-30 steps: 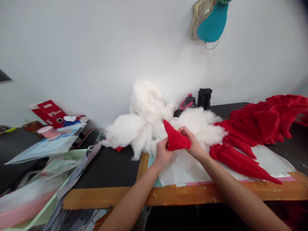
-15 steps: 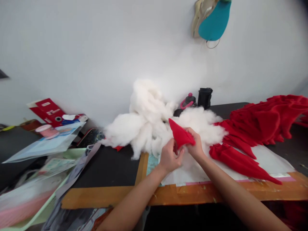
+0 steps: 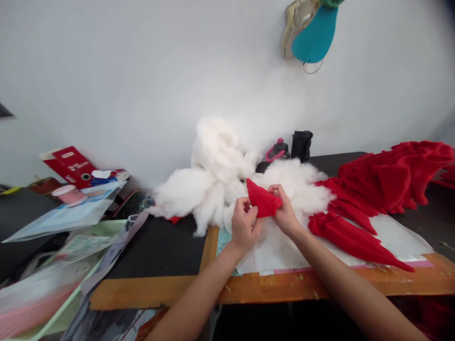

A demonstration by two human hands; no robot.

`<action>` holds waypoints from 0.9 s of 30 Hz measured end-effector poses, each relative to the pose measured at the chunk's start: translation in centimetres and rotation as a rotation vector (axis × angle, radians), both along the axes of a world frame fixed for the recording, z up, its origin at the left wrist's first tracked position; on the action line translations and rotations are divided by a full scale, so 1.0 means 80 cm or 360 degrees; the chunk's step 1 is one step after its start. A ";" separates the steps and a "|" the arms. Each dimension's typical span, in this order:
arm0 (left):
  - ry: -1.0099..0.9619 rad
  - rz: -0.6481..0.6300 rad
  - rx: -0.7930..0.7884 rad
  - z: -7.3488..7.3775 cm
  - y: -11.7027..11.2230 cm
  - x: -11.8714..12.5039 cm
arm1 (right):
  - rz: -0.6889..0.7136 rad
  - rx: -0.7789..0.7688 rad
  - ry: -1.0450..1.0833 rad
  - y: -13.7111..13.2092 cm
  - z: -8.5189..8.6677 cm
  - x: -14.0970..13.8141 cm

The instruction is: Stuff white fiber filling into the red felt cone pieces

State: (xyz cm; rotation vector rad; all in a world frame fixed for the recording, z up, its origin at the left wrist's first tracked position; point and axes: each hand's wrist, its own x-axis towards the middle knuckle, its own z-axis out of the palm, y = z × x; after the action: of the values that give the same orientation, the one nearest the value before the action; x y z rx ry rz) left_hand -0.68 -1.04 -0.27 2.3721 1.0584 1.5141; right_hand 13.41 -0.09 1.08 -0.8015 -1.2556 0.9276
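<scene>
A small pointed piece of red fabric [image 3: 263,199] is held up between both hands, its tip toward the upper left. My left hand [image 3: 245,224] pinches its lower left edge with thumb and fingers. At its right end my right hand [image 3: 284,212] is closed on the cloth. Whether anything is inside the piece is hidden. Behind the hands lies a large heap of white fluffy stuffing [image 3: 216,170], with more stuffing [image 3: 296,182] to the right. A longer red pointed fabric piece [image 3: 355,239] lies right of my right forearm on white paper [image 3: 398,232].
A big pile of red fabric pieces [image 3: 398,175] covers the right of the table. At the back stand a dark bottle with a pink strap [image 3: 279,150] and a black container [image 3: 301,146]. A green basket [image 3: 67,308], a pink spool [image 3: 69,195] and plastic bags [image 3: 88,208] are at left.
The red piece has turned slightly and moved a little left and down. My left hand has shifted its pinch along its edge, and my right hand has moved slightly left.
</scene>
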 end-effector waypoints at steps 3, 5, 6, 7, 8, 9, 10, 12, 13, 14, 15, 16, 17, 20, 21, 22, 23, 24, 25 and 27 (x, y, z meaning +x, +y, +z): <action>0.0083 -0.0210 0.0167 0.000 -0.004 0.002 | -0.0175 -0.0104 0.0017 0.004 -0.010 0.004; 0.0148 -0.0375 0.0182 -0.001 -0.007 0.004 | -0.0306 -0.0191 0.0017 0.008 -0.019 0.011; 0.0183 -0.0454 0.0175 -0.002 -0.009 0.005 | -0.0353 -0.0222 0.0005 0.011 -0.024 0.014; 0.0213 -0.0519 0.0162 -0.004 -0.010 0.006 | -0.0379 -0.0244 -0.0008 0.013 -0.027 0.017; 0.0234 -0.0563 0.0148 -0.005 -0.012 0.008 | -0.0385 -0.0258 -0.0018 0.014 -0.028 0.019; 0.0237 -0.0576 0.0131 -0.006 -0.012 0.009 | -0.0380 -0.0267 -0.0026 0.015 -0.029 0.020; 0.0219 -0.0556 0.0112 -0.008 -0.012 0.010 | -0.0359 -0.0259 -0.0027 0.014 -0.027 0.020; 0.0126 -0.0455 0.0073 -0.008 -0.011 0.011 | -0.0257 -0.0169 0.0016 0.011 -0.021 0.017; 0.0059 -0.0401 0.0051 -0.007 -0.009 0.011 | -0.0174 -0.0105 0.0046 0.009 -0.016 0.015; -0.0011 -0.0355 0.0027 -0.006 -0.008 0.010 | -0.0077 -0.0045 0.0066 0.006 -0.011 0.013; -0.0076 -0.0322 0.0003 -0.005 -0.006 0.009 | 0.0019 -0.0004 0.0067 0.003 -0.007 0.012; -0.0128 -0.0305 -0.0020 -0.003 -0.004 0.007 | 0.0094 0.0014 0.0044 0.000 -0.004 0.011; -0.0168 -0.0298 -0.0038 -0.001 -0.003 0.005 | 0.0130 0.0012 -0.0003 -0.001 -0.001 0.011; -0.0215 -0.0339 -0.0061 0.001 -0.002 0.002 | 0.0068 0.0006 -0.0111 0.000 -0.002 0.013; -0.0209 -0.0370 -0.0059 0.001 -0.003 0.001 | 0.0023 0.0004 -0.0103 0.002 -0.004 0.014; -0.0189 -0.0408 -0.0048 0.001 -0.004 0.001 | -0.0026 -0.0015 -0.0076 0.005 -0.007 0.015; -0.0151 -0.0458 -0.0025 0.000 -0.006 0.002 | -0.0075 -0.0052 -0.0040 0.008 -0.011 0.016; -0.0094 -0.0517 0.0009 -0.001 -0.009 0.003 | -0.0131 -0.0100 -0.0008 0.011 -0.015 0.018; -0.0026 -0.0579 0.0048 -0.002 -0.011 0.004 | -0.0191 -0.0152 0.0013 0.013 -0.019 0.020; 0.0118 -0.0688 0.0107 -0.004 -0.016 0.008 | -0.0313 -0.0234 0.0029 0.018 -0.027 0.025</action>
State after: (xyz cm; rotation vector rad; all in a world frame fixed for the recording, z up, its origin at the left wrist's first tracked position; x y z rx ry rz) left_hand -0.07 -2.33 -0.62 2.5039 0.4630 1.3284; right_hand 15.40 1.33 -1.09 -1.0111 -1.0803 0.8718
